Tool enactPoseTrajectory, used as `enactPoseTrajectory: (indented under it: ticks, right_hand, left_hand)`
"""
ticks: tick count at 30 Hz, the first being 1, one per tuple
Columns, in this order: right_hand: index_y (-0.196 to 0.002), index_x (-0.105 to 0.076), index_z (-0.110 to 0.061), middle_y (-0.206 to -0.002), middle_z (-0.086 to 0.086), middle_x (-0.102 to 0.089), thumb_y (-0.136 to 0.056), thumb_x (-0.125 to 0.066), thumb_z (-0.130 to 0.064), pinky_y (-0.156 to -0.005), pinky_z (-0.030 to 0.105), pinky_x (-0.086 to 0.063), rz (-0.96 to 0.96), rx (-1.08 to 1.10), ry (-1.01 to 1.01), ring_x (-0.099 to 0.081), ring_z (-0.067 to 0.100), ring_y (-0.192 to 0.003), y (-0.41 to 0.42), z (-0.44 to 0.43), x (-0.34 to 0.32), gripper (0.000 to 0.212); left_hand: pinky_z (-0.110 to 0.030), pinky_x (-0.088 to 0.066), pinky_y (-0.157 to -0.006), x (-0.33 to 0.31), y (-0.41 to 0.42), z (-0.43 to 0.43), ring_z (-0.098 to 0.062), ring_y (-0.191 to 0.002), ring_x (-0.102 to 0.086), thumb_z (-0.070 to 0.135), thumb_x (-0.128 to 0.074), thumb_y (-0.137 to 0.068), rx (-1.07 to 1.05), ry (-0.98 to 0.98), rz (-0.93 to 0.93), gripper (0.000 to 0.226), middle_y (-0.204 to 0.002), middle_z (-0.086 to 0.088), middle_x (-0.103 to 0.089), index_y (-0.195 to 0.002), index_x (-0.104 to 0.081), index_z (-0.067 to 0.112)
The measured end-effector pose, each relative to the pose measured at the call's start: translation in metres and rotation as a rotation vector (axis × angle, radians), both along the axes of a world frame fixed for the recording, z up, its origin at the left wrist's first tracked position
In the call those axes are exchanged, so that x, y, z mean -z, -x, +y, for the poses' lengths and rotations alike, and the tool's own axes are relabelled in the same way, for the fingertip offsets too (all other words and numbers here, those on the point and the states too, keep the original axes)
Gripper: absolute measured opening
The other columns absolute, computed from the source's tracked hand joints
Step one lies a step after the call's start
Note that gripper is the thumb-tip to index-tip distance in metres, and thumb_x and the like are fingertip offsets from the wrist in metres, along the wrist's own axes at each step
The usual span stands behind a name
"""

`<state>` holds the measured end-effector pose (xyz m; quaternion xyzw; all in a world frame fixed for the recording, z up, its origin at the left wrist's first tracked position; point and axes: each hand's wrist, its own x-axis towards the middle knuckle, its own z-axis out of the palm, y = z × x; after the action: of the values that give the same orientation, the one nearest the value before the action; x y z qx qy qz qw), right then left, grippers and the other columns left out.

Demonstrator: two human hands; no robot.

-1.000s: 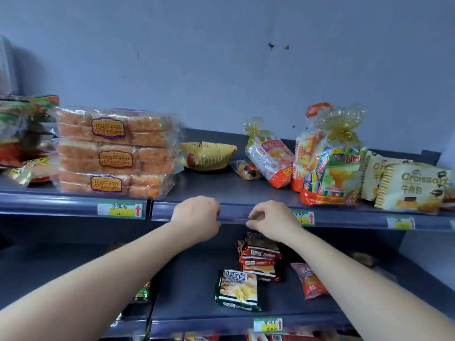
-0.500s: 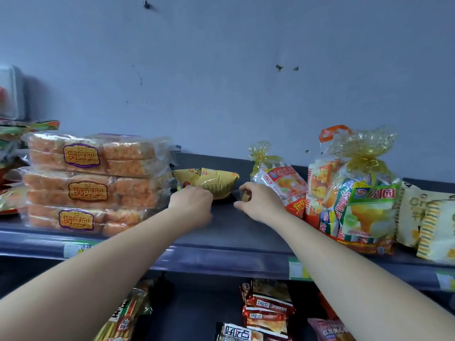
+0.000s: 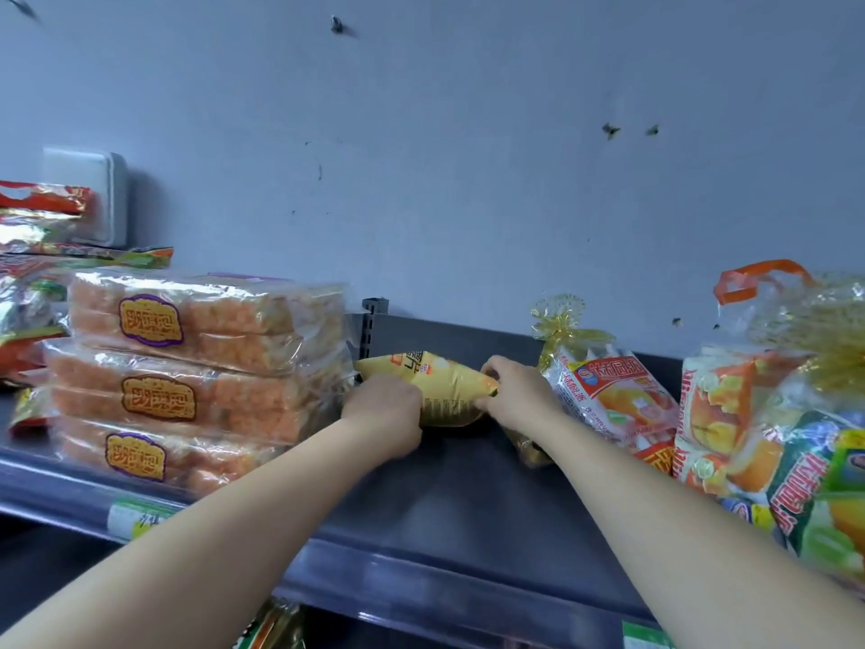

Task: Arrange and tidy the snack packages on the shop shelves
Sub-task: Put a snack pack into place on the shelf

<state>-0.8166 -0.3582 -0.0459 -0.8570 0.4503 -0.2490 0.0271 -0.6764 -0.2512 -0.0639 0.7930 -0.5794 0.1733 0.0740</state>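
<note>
- Crinkly yellow foil snack bag (image 3: pixel 444 391) is gripped at both ends — left hand (image 3: pixel 386 414), right hand (image 3: pixel 517 395).
- It's held at the back of the dark grey metal shelf (image 3: pixel 458 498).

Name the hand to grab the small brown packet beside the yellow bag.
Probably right. The right hand pinches the yellow bag just beside the small brown packet; the left hand grips the bag's far side.

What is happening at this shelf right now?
A person is tidying a shop shelf. Both hands are on a yellow snack bag near the back wall. The left hand grips its left side, and the right hand pinches its right corner. A stack of three clear cracker packs stands to the left, and a gold-tied bread bag leans to the right.
</note>
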Motion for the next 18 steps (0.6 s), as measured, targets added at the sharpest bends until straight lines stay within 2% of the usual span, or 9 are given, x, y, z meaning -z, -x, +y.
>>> enactPoseTrajectory:
  ticks: [2,4,6,8,10,12,15,16,18]
  right_hand:
    - [-0.094,-0.055,-0.024,-0.092,-0.001,-0.063,-0.083,-0.068,-0.032,-0.070,0.033,-0.048,0.030,-0.011,0.062,-0.060,0.027,-0.092,-0.004,0.001,0.004,0.019]
    - [-0.078,-0.049,-0.022,-0.079,-0.003,-0.059,-0.083,-0.061,-0.027,-0.058,0.031,-0.041,0.023,-0.047,0.119,-0.057,0.028,-0.080,-0.007,0.005,0.007,0.014]
    - [-0.071,-0.043,-0.021,-0.072,-0.003,-0.055,-0.082,-0.054,-0.021,-0.053,0.031,-0.032,-0.028,-0.073,0.172,-0.051,0.028,-0.072,-0.009,0.013,0.011,0.015]
    - [-0.074,-0.043,-0.020,-0.072,0.001,-0.055,-0.082,-0.053,-0.018,-0.056,0.031,-0.030,-0.109,-0.084,0.232,-0.046,0.028,-0.069,-0.013,0.022,0.014,0.013]
    - [-0.077,-0.041,-0.016,-0.075,0.008,-0.060,-0.084,-0.053,-0.018,-0.059,0.032,-0.028,-0.206,-0.081,0.299,-0.045,0.030,-0.068,-0.015,0.031,0.016,0.015]
    - [-0.078,-0.039,-0.014,-0.077,0.014,-0.063,-0.087,-0.055,-0.017,-0.059,0.033,-0.025,-0.312,-0.109,0.358,-0.050,0.035,-0.069,-0.014,0.041,0.016,0.018]
    - [-0.084,-0.050,-0.011,-0.072,0.012,-0.062,-0.086,-0.060,-0.015,-0.056,0.030,-0.025,-0.413,-0.265,0.463,-0.057,0.035,-0.066,-0.012,0.061,0.016,0.012]
    - [-0.086,-0.052,-0.011,-0.071,0.009,-0.062,-0.084,-0.062,-0.016,-0.055,0.028,-0.027,-0.415,-0.317,0.499,-0.057,0.032,-0.064,-0.010,0.068,0.017,0.011]
    - [-0.084,-0.052,-0.012,-0.070,-0.001,-0.058,-0.079,-0.060,-0.024,-0.054,0.025,-0.032,-0.396,-0.410,0.525,-0.055,0.023,-0.062,-0.003,0.079,0.016,0.015]
  left_hand:
    - [-0.033,-0.044,-0.068,0.000,-0.003,-0.003,-0.026,-0.105,-0.057,0.034,-0.057,-0.092,-0.031,-0.011,0.070,0.025,-0.112,-0.005,-0.060,-0.106,-0.060,0.014]
    - [-0.032,-0.043,-0.070,0.000,-0.003,-0.003,-0.027,-0.105,-0.058,0.044,-0.053,-0.094,-0.051,-0.013,0.147,0.035,-0.112,-0.006,-0.060,-0.107,-0.058,0.012]
    - [-0.032,-0.041,-0.070,0.001,-0.001,-0.005,-0.027,-0.103,-0.058,0.052,-0.047,-0.095,-0.063,0.007,0.226,0.043,-0.111,-0.008,-0.061,-0.103,-0.056,0.011]
    - [-0.032,-0.041,-0.071,0.000,0.003,-0.006,-0.027,-0.102,-0.058,0.060,-0.040,-0.094,-0.048,0.068,0.390,0.055,-0.113,-0.011,-0.061,-0.105,-0.054,0.008]
    - [-0.032,-0.045,-0.078,-0.004,0.006,-0.009,-0.029,-0.108,-0.056,0.066,-0.037,-0.091,-0.004,0.156,0.708,0.072,-0.125,-0.013,-0.057,-0.128,-0.046,0.004]
    - [-0.038,-0.052,-0.087,-0.008,0.012,-0.011,-0.029,-0.108,-0.058,0.070,-0.041,-0.087,0.089,0.267,1.169,0.079,-0.130,-0.009,-0.055,-0.141,-0.038,0.012]
    - [-0.047,-0.057,-0.083,-0.018,0.022,-0.008,-0.029,-0.095,-0.067,0.061,-0.060,-0.084,0.238,0.386,1.729,0.062,-0.112,-0.008,-0.068,-0.124,-0.058,0.015]
    - [-0.047,-0.058,-0.080,-0.022,0.024,-0.006,-0.029,-0.089,-0.070,0.054,-0.067,-0.082,0.294,0.422,1.841,0.056,-0.103,-0.010,-0.072,-0.118,-0.062,0.012]
    - [-0.042,-0.060,-0.071,-0.029,0.028,0.001,-0.028,-0.079,-0.071,0.035,-0.074,-0.080,0.357,0.514,1.924,0.044,-0.093,-0.012,-0.073,-0.113,-0.064,0.008]
